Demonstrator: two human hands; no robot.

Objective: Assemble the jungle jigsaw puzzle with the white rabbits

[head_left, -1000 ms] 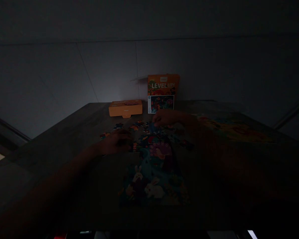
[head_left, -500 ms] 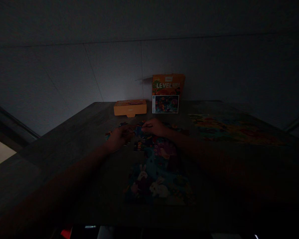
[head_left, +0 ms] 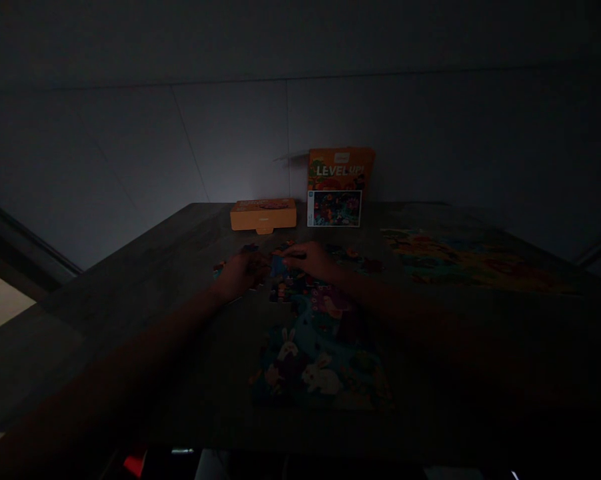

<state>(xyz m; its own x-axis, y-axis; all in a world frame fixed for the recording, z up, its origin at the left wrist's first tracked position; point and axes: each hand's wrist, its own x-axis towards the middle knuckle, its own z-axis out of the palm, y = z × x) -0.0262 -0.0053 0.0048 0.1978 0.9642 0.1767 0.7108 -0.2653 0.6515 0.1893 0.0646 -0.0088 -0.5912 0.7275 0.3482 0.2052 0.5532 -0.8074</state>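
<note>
The scene is very dark. A partly joined jigsaw puzzle [head_left: 325, 373] with white rabbits, a teal band and a purple patch runs up the middle of the table. At its far end, my right hand [head_left: 310, 260] has thumb and fingers closed at a small dark jigsaw piece, low against the puzzle; the piece is hard to make out. My left hand [head_left: 234, 275] rests with curled fingers over a cluster of jigsaw pieces [head_left: 219, 268] to the left. What its fingertips hold is lost in shadow. A narrow gap separates the two hands.
An orange box [head_left: 263, 219] lies near the wall at the table's back edge. Beside it stands an orange "LEVEL UP!" box [head_left: 340, 167] with a picture card [head_left: 334, 209] in front. More loose pieces [head_left: 368, 263] lie beyond my right forearm. Another colourful puzzle sheet [head_left: 475, 263] lies at right.
My right hand has lowered slightly, its fingers now nearer the puzzle surface. The dark piece at its fingertips shows less clearly. My left hand has hardly moved.
</note>
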